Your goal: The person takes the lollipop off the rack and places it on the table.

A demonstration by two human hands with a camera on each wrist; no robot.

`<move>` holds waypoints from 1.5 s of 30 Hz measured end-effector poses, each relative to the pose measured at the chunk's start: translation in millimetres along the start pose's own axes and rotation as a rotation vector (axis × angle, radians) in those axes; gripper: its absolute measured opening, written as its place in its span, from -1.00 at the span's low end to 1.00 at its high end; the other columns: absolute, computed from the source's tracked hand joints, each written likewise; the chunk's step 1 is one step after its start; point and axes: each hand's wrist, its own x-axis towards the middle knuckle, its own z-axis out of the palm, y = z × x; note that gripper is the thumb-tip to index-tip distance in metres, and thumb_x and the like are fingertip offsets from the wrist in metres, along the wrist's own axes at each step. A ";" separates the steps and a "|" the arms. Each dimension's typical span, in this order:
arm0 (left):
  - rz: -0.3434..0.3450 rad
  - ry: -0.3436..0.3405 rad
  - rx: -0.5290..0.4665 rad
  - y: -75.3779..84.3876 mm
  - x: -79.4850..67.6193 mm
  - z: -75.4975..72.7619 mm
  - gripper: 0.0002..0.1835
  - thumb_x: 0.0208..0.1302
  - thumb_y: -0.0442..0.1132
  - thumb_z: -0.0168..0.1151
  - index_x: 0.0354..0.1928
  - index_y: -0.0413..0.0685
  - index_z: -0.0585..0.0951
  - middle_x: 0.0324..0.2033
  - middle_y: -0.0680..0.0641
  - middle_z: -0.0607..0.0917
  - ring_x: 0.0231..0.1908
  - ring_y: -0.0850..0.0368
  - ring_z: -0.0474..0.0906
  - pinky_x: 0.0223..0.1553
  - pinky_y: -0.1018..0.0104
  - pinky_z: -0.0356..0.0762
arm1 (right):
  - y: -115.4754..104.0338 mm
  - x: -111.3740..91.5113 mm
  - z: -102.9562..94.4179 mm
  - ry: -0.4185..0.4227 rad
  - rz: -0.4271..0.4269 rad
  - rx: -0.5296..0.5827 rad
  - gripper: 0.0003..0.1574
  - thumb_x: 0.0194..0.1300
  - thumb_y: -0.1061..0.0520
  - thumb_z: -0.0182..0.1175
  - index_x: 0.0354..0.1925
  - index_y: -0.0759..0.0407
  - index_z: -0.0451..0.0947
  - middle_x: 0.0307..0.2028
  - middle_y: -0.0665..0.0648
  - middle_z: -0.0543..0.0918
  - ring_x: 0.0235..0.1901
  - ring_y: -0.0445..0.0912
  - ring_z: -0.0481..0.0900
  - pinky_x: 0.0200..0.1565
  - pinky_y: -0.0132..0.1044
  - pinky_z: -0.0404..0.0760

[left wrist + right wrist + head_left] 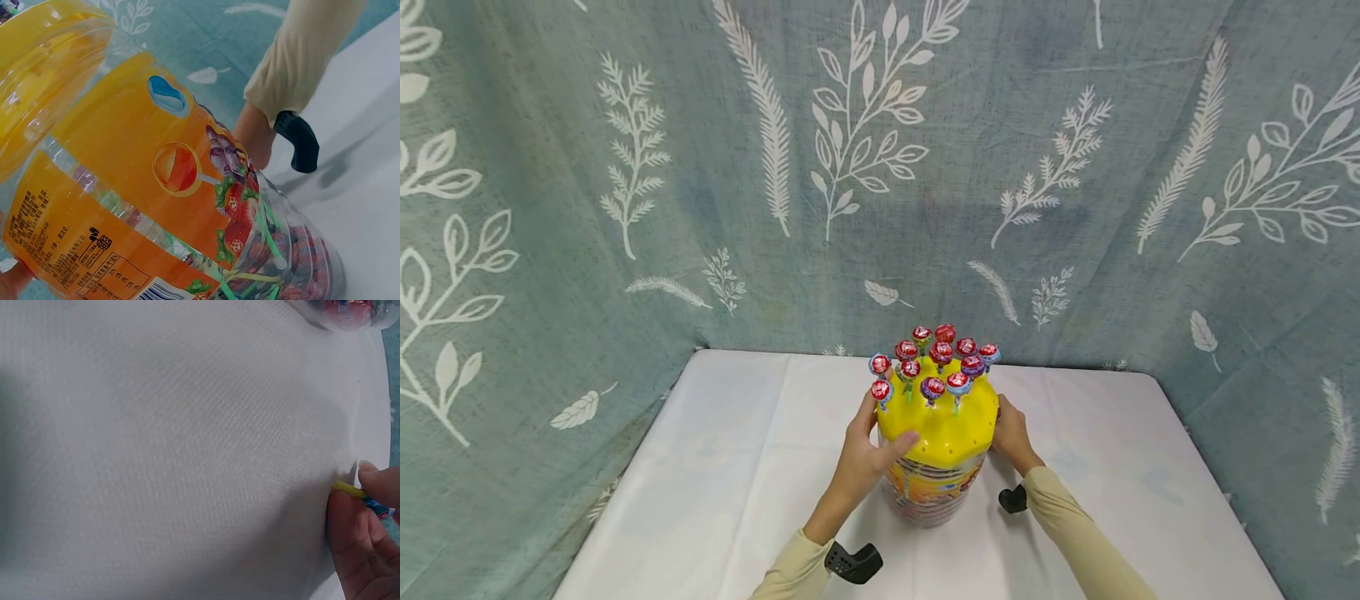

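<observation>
A clear plastic jar with a yellow lid stands on the white cloth. Lollipops in red, blue and purple wrappers stick up from holes in that lid. My left hand holds the jar by its upper left side, thumb across the lid's edge. In the left wrist view the jar's orange label shows fruit pictures, and more lollipops lie inside near the bottom. My right hand is at the jar's right side, partly hidden behind it. Its fingers pinch a lollipop with a yellow stick and blue wrapper, close over the cloth.
A white cloth covers the table. Behind and beside it hangs a grey-green curtain with white leaf prints. Black wrist devices sit below both beige sleeves. Front holes of the lid hold no lollipops.
</observation>
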 end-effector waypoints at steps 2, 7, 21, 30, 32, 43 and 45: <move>0.001 0.004 -0.005 1.0 0.3 1.3 -0.16 0.16 0.01 0.28 0.44 0.39 0.09 0.31 0.17 0.31 0.26 0.10 0.26 0.27 -0.24 0.01 | 0.4 0.0 -1.4 -0.004 -0.016 -0.005 -0.52 0.09 0.17 0.32 -0.06 0.30 0.39 -0.19 0.26 0.58 -0.17 0.12 0.54 -0.06 0.06 0.53; -0.011 0.007 -0.005 2.4 1.2 2.5 -0.17 0.15 0.03 0.28 0.43 0.40 0.11 0.30 0.18 0.33 0.26 0.10 0.27 0.27 -0.25 0.00 | -3.1 -1.7 -7.6 -0.028 -0.017 -0.007 -0.50 0.10 0.16 0.31 -0.03 0.29 0.37 -0.29 0.22 0.55 -0.32 0.06 0.49 -0.20 -0.08 0.58; -0.028 0.011 0.007 16.4 -0.4 3.0 -0.16 0.16 -0.13 0.27 0.45 0.09 0.10 0.32 -0.02 0.33 0.30 0.00 0.21 0.27 -0.21 0.03 | -33.2 -7.3 -50.9 -0.061 -0.073 0.102 -0.55 0.12 0.24 0.25 0.00 0.29 0.42 -0.28 0.27 0.56 -0.45 -0.02 0.57 -0.53 -0.28 0.61; -0.023 0.005 0.022 25.0 -1.7 2.6 -0.17 0.19 -0.13 0.25 0.45 0.04 0.09 0.32 -0.04 0.32 0.29 -0.02 0.22 0.26 -0.19 0.06 | -64.9 -20.4 -89.6 -0.060 -0.168 0.120 -0.59 0.21 0.23 0.25 0.02 0.26 0.43 -0.20 0.27 0.57 -0.30 0.07 0.57 -0.44 -0.26 0.63; -0.021 0.010 0.023 14.3 0.1 3.0 -0.17 0.19 -0.13 0.26 0.46 0.14 0.09 0.32 0.01 0.32 0.29 0.02 0.21 0.27 -0.18 0.06 | -73.6 -22.6 -98.3 -0.054 -0.188 0.126 -0.60 0.22 0.22 0.26 0.02 0.24 0.43 -0.20 0.26 0.57 -0.28 0.09 0.58 -0.43 -0.25 0.62; -0.026 0.043 0.026 -3.7 0.3 7.6 -0.19 0.17 0.09 0.24 0.43 0.31 0.10 0.29 0.13 0.35 0.29 0.09 0.21 0.26 -0.25 0.01 | -112.6 -40.1 -138.6 -0.023 -0.310 0.214 -0.57 0.24 0.12 0.27 0.04 0.20 0.43 -0.16 0.24 0.58 -0.24 0.03 0.58 -0.38 -0.29 0.60; -0.027 0.044 0.030 -3.3 1.0 8.1 -0.19 0.17 0.10 0.23 0.43 0.31 0.10 0.29 0.13 0.35 0.29 0.10 0.21 0.27 -0.25 0.01 | -121.5 -44.4 -145.7 -0.009 -0.328 0.219 -0.56 0.24 0.13 0.28 0.05 0.20 0.43 -0.15 0.24 0.58 -0.21 0.02 0.58 -0.34 -0.33 0.58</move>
